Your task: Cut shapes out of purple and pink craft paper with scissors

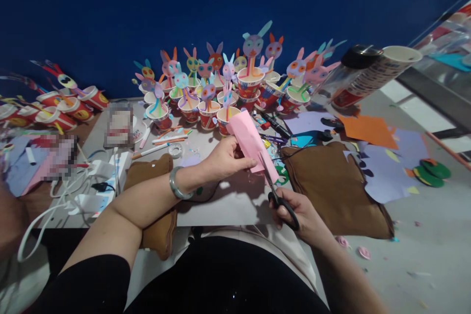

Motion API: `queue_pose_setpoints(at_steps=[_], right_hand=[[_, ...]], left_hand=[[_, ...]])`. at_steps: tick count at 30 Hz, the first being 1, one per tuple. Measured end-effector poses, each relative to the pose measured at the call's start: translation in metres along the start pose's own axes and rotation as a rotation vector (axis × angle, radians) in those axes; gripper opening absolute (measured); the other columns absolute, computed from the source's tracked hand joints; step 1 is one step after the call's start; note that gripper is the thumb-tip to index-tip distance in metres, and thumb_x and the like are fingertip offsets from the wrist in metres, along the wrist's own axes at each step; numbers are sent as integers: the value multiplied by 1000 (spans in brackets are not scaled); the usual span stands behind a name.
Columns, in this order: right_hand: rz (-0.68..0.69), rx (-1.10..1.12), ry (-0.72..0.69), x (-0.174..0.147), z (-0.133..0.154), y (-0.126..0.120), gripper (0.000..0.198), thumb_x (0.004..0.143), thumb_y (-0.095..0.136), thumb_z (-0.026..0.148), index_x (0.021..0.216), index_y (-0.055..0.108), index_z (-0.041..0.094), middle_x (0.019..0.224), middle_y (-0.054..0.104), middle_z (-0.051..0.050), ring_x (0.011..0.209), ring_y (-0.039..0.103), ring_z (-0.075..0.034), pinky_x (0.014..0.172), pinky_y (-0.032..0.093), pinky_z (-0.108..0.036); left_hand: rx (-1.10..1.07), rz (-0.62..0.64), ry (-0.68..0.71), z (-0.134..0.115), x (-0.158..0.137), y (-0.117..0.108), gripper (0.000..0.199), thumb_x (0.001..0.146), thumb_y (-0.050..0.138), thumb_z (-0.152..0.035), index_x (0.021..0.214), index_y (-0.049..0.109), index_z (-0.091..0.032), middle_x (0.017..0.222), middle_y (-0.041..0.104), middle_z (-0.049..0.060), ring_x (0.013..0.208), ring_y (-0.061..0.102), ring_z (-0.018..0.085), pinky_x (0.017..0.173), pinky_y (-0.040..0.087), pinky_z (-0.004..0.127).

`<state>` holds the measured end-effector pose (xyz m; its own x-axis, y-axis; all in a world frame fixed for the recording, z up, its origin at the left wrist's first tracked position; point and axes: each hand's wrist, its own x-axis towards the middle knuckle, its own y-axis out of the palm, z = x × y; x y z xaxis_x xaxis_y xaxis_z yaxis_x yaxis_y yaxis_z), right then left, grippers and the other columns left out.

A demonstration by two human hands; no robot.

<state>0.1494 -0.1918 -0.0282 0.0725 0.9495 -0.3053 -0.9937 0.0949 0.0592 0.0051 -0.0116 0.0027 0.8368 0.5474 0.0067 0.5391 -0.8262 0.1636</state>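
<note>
A pink sheet of paper [246, 133], seemingly folded, is pinched in my left hand [228, 159] above the table's front part. My right hand [294, 208] grips black-handled scissors [282, 206], fingers in the loops. The scissor blades point up and away from me and meet the paper's lower right part; whether they are parted there I cannot make out. Behind the paper stand several paper cups [191, 109] with paper rabbit heads on coloured stems.
Brown cloth pads [331, 186] lie at either side of my hands. Purple paper [386, 171] and orange paper [370, 130] are at right, near stacked cups [382, 73]. A power strip [106, 184] with white cables is at left. A blue wall [206, 5] rises behind.
</note>
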Motion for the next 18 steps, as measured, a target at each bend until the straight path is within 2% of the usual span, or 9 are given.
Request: queue_pose_setpoints(at_steps=[11, 18], right_hand=[[-51, 29, 77, -2, -2, 2, 56, 61, 78, 68, 64, 50, 21, 47, 53, 4, 39, 48, -9, 41, 39, -23], [-34, 1, 6, -1, -5, 0, 55, 60, 81, 66, 67, 53, 19, 53, 52, 3, 46, 49, -10, 45, 41, -22]], left_hand=[[-6, -4, -18, 0, 0, 0, 38, 69, 81, -40, 82, 61, -11, 70, 66, 5, 60, 61, 12, 57, 51, 23], [56, 42, -62, -3, -2, 2, 36, 67, 81, -39, 75, 63, -9, 65, 65, 4, 57, 59, 11, 54, 48, 21]])
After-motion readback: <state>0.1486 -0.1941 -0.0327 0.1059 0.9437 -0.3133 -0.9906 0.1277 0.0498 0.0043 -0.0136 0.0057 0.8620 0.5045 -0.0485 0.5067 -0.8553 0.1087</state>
